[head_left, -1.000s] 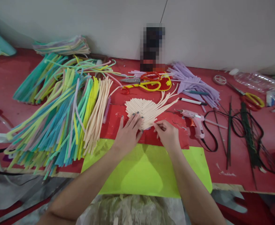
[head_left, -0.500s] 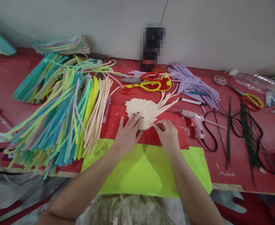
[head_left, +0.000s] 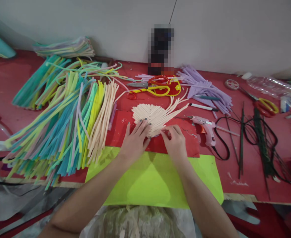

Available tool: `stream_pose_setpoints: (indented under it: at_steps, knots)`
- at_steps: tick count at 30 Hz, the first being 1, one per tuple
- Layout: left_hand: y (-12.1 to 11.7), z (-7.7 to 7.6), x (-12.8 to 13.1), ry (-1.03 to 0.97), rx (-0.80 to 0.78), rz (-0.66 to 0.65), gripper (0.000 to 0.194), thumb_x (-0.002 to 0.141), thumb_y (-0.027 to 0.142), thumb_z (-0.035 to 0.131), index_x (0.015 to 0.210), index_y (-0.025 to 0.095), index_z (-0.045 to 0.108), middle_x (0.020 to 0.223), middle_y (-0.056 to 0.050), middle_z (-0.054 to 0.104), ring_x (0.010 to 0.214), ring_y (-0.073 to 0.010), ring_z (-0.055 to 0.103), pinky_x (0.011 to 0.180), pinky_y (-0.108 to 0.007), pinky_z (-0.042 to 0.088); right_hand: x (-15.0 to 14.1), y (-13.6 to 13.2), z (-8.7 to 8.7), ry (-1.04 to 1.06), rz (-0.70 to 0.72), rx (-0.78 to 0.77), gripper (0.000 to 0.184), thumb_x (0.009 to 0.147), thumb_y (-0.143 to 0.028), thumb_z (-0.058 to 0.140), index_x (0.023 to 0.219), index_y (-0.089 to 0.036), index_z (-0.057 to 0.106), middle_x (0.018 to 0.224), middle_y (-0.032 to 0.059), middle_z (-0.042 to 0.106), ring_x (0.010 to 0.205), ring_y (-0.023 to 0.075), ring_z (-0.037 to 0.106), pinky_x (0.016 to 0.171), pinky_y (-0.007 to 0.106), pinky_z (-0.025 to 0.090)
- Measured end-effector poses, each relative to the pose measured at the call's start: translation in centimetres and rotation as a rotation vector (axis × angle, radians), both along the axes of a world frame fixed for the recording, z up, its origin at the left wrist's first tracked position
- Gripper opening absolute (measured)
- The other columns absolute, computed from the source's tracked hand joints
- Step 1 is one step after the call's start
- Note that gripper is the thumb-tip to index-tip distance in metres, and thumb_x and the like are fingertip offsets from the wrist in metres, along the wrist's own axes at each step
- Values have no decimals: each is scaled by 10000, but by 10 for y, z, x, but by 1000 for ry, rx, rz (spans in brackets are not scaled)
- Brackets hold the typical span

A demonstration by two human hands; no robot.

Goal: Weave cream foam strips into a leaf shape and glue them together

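A cream leaf-shaped piece made of pipe cleaners (head_left: pixel 153 114) lies on a red sheet (head_left: pixel 185 142), its ribs meeting along a middle seam and loose ends fanning to the upper right. My left hand (head_left: pixel 135 140) rests flat with spread fingers on its lower left part. At the lower right edge, my right hand (head_left: pixel 174 140) has thumb and forefinger pinched on the end of a cream pipe cleaner. The fingertips partly cover what they grip. Beneath both forearms is a bright green mat (head_left: pixel 157 180).
Bundles of coloured pipe cleaners (head_left: pixel 68 132) cover the left side. Behind the leaf lie yellow-handled scissors (head_left: pixel 157 90) and purple pipe cleaners (head_left: pixel 205 86). A pink glue gun (head_left: pixel 206 127) with a black cord, green stems (head_left: pixel 262 142), more scissors (head_left: pixel 267 105) and a plastic bottle (head_left: pixel 271 86) are on the right.
My right hand has shifted slightly left along the leaf's lower edge, still pinched. My left hand stays pressed on the leaf, almost unmoved.
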State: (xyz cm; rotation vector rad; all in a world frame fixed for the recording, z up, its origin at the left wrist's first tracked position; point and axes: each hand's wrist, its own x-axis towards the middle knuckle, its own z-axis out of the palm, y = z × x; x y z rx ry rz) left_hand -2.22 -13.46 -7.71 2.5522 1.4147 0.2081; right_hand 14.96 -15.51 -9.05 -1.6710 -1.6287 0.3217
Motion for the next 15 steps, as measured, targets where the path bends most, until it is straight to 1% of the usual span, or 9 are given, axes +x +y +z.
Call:
stream_pose_setpoints:
  at_steps: [3, 7, 11, 15]
  knots:
    - [0, 0, 0, -1, 1, -2, 466, 969, 315, 301, 1417, 204, 370, 1538, -37, 296, 1425, -207, 261, 1168, -546, 150, -3, 1, 0, 1, 91, 51, 92, 892, -187, 501, 848, -221, 574, 840, 42, 582, 805, 185, 586, 769, 339, 503]
    - [0, 0, -1, -15, -2, -3, 465, 968, 314, 312, 1417, 210, 368, 1538, -36, 297, 1426, -209, 258, 1166, -546, 158, -6, 2, 2, 2, 157, 37, 85, 901, -190, 497, 874, -221, 571, 849, 43, 592, 823, 188, 587, 780, 350, 505]
    - [0, -2, -1, -31, -14, -6, 467, 962, 314, 341, 1419, 223, 364, 1543, -39, 283, 1431, -215, 246, 1164, -549, 157, -6, 3, -1, 60, 173, 10, 29, 882, -229, 555, 902, -222, 574, 876, 42, 580, 803, 174, 592, 759, 337, 522]
    - [0, -1, -2, -107, -56, 4, 478, 946, 293, 396, 1415, 210, 360, 1538, -58, 292, 1431, -224, 245, 1167, -561, 112, -6, 3, -6, 83, 160, -2, 74, 857, -256, 602, 914, -223, 568, 886, 40, 566, 808, 175, 595, 762, 341, 534]
